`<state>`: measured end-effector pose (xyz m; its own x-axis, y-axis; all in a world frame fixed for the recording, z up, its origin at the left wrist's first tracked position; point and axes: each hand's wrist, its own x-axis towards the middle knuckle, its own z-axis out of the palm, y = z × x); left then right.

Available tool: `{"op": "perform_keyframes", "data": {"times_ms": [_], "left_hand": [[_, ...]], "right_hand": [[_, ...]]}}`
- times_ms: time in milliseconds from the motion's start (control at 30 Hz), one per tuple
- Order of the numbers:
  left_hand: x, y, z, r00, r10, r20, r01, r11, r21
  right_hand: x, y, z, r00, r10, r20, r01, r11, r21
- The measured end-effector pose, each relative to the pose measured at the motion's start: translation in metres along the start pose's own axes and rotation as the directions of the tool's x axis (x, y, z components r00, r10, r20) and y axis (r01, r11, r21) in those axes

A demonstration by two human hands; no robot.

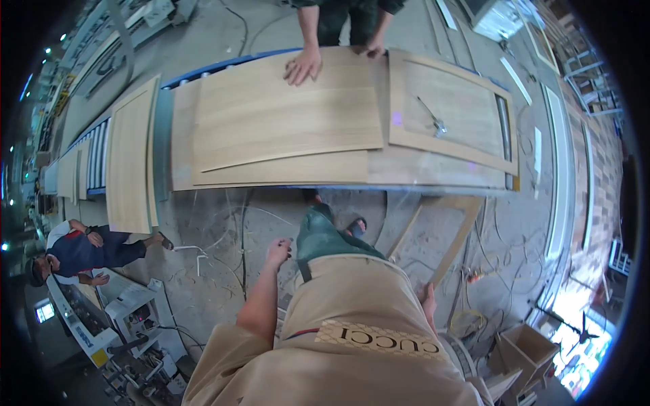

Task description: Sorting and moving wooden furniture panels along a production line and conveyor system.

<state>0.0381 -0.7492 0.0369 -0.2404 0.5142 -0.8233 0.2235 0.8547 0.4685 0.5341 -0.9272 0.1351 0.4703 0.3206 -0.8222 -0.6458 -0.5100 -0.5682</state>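
My left hand (277,252) hangs free beside my green trouser leg, fingers loosely curled, holding nothing. My right hand (427,298), partly hidden behind my tan shirt, grips the lower end of a light wooden frame (452,245) that leans under the table's front edge. On the long work table (433,170) lies a large pale wood-grain panel (284,115). A co-worker across the table presses one hand (302,65) flat on that panel and rests the other hand (369,49) at its far edge. To the right lies a framed door panel (450,111) with a metal tool (433,122) on it.
Another wood panel (130,159) lies at the table's left end on a roller conveyor (98,152). A seated person (74,254) is at the left beside a machine (128,311). Cables and wood scraps litter the concrete floor (217,230). An open box (525,348) stands at lower right.
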Motion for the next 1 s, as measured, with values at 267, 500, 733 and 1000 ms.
{"op": "perform_keyframes", "data": {"times_ms": [267, 500, 733, 1000], "left_hand": [[-0.004, 0.016, 0.011, 0.998, 0.019, -0.057, -0.021, 0.999, -0.027], [0.004, 0.015, 0.006, 0.999, 0.019, -0.028, -0.020, 0.999, -0.037], [0.002, 0.020, 0.001, 1.000, -0.007, -0.017, 0.007, 0.999, -0.052], [0.003, 0.014, -0.002, 0.999, 0.004, -0.036, -0.006, 0.999, -0.053]], "right_hand": [[0.028, 0.014, -0.022, 0.997, -0.039, -0.073, 0.036, 0.998, -0.044], [0.013, -0.010, -0.001, 0.984, -0.173, -0.053, 0.154, 0.955, -0.255], [0.003, -0.015, 0.011, 0.999, -0.044, -0.016, 0.042, 0.992, -0.117], [0.010, 0.002, 0.004, 0.981, -0.166, -0.099, 0.128, 0.941, -0.312]]}}
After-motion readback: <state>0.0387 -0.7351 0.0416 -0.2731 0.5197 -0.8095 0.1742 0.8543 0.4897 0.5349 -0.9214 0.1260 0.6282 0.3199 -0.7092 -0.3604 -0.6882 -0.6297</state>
